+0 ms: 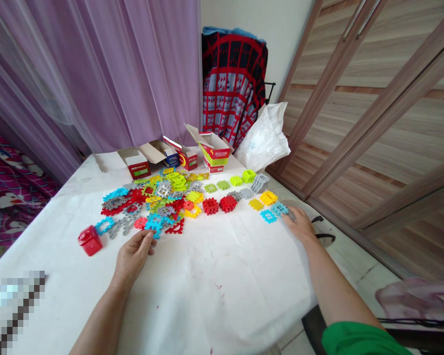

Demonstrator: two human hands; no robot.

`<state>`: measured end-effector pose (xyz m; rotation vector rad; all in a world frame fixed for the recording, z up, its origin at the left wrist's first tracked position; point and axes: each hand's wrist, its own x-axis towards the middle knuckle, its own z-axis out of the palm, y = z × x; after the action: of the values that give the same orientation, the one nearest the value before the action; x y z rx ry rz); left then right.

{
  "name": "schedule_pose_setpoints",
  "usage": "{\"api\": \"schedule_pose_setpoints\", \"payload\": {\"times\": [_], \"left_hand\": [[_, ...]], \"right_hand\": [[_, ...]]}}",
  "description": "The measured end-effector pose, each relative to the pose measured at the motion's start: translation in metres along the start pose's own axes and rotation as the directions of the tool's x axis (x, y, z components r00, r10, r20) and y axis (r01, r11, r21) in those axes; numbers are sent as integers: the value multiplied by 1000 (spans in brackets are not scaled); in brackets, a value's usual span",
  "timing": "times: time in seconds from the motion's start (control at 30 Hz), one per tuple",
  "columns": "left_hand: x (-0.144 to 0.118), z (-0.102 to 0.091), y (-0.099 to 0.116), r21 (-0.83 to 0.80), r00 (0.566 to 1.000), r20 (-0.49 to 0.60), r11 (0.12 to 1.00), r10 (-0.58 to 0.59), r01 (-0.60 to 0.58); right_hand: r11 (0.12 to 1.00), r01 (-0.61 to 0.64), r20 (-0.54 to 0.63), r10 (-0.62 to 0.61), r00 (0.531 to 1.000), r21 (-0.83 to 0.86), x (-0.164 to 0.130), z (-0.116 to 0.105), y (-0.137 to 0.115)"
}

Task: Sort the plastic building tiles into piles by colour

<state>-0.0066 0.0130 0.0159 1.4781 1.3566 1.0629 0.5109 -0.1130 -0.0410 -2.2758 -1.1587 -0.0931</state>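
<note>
My left hand (133, 257) is at the near edge of a loose heap of plastic interlocking pieces. Its fingers are curled, with thumb and fingertips at a light-blue interlocking piece (153, 226). On the right, my right hand (299, 225) has its fingertips closed at the edge of a small light-blue stack (279, 209); part of the grip is hidden. Beside that stack lie a flat light-blue piece (268, 216), a yellow piece (256, 204) and a yellow stack (269, 197). Red stacks (228, 203) stand between the heap and my right hand.
Green pieces (236, 181) and a grey stack (260, 183) lie farther back. Open cardboard boxes (138, 169) line the far side of the white-covered table (207, 286), with a white plastic bag (263, 140) to their right. A red cube-shaped object (90, 240) sits at left.
</note>
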Motion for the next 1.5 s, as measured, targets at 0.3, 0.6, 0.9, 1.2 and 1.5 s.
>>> {"api": "schedule_pose_setpoints", "payload": {"times": [0.3, 0.6, 0.9, 1.2, 1.5], "left_hand": [[1, -1, -3, -1, 1000, 11, 1000, -11, 11], [3, 1, -10, -21, 998, 26, 998, 63, -62], [6, -8, -12, -84, 979, -195, 994, 54, -72], [19, -30, -17, -238, 907, -412, 971, -93, -9], [17, -26, -19, -206, 936, -348, 978, -59, -15]], "right_hand": [[999, -47, 50, 48, 998, -25, -2, -4, -8], [985, -175, -105, 174, 979, -1, -9, -6, -13], [995, 97, -426, -73, 902, 35, -27, -1, -43], [595, 776, -207, -749, 630, 210, -90, 54, -264], [578, 777, 188, -816, 547, 248, -129, 90, -369]]}}
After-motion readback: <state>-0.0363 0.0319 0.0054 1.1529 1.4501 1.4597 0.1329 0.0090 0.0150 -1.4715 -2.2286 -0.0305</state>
